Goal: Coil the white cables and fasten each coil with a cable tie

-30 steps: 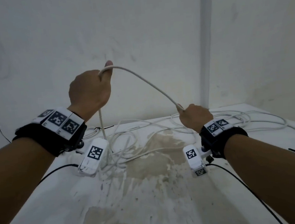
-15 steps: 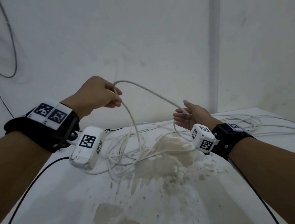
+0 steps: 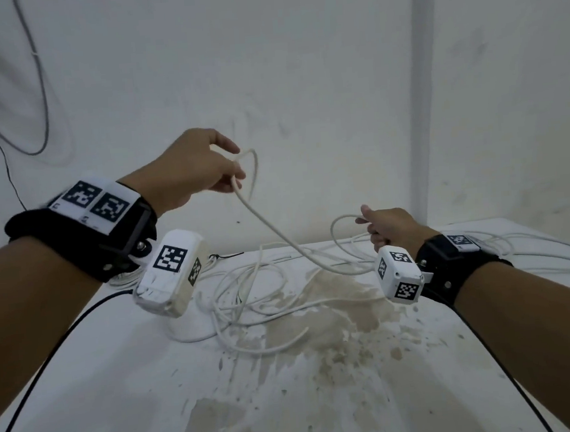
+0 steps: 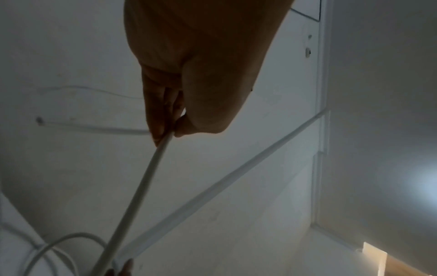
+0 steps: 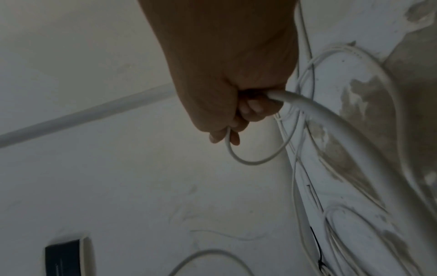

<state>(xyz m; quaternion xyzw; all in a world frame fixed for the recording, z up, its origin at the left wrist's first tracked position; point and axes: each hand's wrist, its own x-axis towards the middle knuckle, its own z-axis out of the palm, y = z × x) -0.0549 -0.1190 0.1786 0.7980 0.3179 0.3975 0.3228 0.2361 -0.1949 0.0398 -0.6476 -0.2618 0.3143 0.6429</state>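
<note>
The person's left hand (image 3: 191, 170) is raised above the far left of the surface (image 3: 126, 381), its grip pinched on the white cable (image 3: 271, 227) between thumb and fingertips (image 4: 157, 130). A short loop curls just past the pinch, probably the first turn of a coil. From there the cable sags down and to the right towards the right hand (image 3: 388, 228), which sits lower, just above the surface. That grip is curled round the same cable, with a small loop standing out past the knuckles. Holding one stretch taut-ish between two hands likely lets the person measure out even turns and keep the free length from snagging. The rest of the white cable lies in a loose tangle (image 3: 249, 297) on the stained surface between the wrists, more loops trailing off to the far right (image 3: 535, 254). A thin black cable tie (image 3: 227, 255) seems to lie at the far edge, unused; no coil is fastened yet.
</note>
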